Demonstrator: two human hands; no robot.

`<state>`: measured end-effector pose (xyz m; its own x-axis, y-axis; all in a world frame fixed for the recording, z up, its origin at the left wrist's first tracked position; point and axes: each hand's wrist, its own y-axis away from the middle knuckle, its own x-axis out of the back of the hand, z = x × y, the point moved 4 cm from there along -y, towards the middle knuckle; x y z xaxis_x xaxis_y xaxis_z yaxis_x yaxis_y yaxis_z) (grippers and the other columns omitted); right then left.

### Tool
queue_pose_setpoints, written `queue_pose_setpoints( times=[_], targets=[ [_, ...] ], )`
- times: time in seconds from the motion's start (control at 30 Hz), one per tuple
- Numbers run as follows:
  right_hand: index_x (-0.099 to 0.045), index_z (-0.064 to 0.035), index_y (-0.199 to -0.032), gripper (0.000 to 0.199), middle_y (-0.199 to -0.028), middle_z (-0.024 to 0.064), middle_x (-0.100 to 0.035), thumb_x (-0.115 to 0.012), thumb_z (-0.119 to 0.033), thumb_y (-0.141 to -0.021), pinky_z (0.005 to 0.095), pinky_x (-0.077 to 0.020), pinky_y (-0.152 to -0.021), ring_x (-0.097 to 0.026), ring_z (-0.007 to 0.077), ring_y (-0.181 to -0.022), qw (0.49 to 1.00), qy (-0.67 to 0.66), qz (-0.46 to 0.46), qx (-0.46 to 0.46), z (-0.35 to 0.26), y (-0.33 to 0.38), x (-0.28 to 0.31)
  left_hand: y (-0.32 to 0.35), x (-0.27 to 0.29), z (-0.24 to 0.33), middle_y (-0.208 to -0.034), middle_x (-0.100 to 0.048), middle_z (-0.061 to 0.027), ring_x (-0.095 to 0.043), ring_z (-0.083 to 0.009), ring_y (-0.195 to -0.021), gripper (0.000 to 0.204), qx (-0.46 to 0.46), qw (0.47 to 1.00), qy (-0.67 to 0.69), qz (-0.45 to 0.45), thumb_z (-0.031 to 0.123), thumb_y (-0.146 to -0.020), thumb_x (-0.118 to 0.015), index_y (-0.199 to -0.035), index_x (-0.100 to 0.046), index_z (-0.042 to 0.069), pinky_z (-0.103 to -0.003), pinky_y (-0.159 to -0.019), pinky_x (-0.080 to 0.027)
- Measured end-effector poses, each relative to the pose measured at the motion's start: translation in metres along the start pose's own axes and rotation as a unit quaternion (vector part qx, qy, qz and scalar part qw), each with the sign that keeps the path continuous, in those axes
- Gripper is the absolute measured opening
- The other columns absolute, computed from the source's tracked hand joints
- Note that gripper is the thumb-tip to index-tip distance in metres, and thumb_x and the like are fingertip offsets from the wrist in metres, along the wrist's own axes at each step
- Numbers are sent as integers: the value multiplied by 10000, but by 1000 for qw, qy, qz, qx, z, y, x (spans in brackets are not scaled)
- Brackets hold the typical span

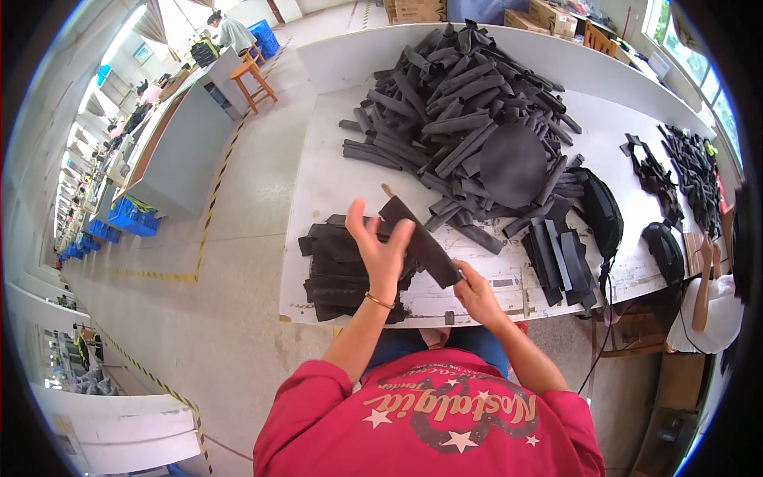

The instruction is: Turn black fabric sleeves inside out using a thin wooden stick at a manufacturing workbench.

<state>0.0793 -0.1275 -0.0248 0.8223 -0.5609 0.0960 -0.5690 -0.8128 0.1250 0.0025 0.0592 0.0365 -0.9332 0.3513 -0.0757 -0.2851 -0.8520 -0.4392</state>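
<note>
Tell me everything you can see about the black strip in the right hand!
The strip is long, narrow and nearly black, with straight edges and a dull surface that looks like fabric or thin foam. It slants over the white table, its far end up and left, its near end down and right. The right hand grips the near end. The left hand, fingers spread, overlaps it in the picture; whether they touch, I can't tell.

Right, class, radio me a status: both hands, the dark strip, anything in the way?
Right hand grips dark strip by near end. Left hand open, partly across it, contact unclear. Strip slanted over white table; rolled pile beyond, nothing visibly blocking.
</note>
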Motion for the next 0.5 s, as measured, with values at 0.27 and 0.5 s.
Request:
queue_pose_setpoints(
  times=[0.27,0.5],
  targets=[
    [-478,-30,-1178,274,-584,86,-473,-445,-60,-908,326,-397,-517,-464,163,-535,991,67,97,66,16,22,-36,41,-36,-33,-731,-563,-35,-543,-147,-618,235,442,773,448,-81,272,-901,-615,-908,-573,41,-312,-601,-478],
    [-545,-27,-943,182,-556,3,-387,-429,-162,-983,258,-329,-462,-370,66,-507,997,44,32,-46,39,67,-38,19,-29,-43,-640,-517,7,-462,-78,-495,217,426,825,367,-53,254,-889,-635,-825,-547,66,-224,-454,-374]
  ],
)
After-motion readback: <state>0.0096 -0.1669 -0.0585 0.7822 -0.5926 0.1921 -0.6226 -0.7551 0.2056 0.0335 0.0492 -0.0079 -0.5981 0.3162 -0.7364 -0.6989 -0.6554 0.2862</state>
